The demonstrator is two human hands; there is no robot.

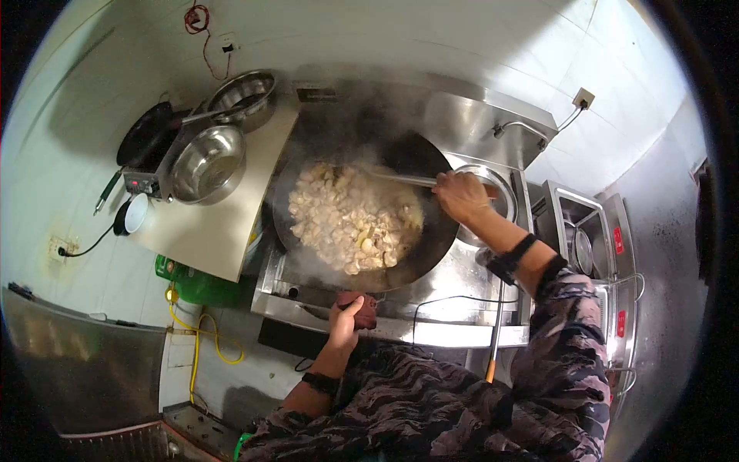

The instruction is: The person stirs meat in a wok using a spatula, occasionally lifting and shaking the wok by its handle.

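From my remote seat, the right grip point(460, 194) is clenched around the end of a long metal utensil point(392, 179). Its shaft runs away from that grip to the left, over the pale chunks of food point(350, 219), where its working end is lost in the pile. I judge that grasping it at the far end holds the fingers at the rim, out of the steam rising beyond the grip. The left grip point(346, 317) is closed on a dark red cloth point(368, 308) at the near edge of the wok point(431, 254), just above that grip. I judge the cloth is there as a layer between skin and hot metal, and that the hold steadies the wok on the steel stove point(462, 285). Left of both grips, well apart, a steel bowl point(208, 163) and a black pan point(144, 132) sit on the worktop point(208, 231), out of the way but within reach.
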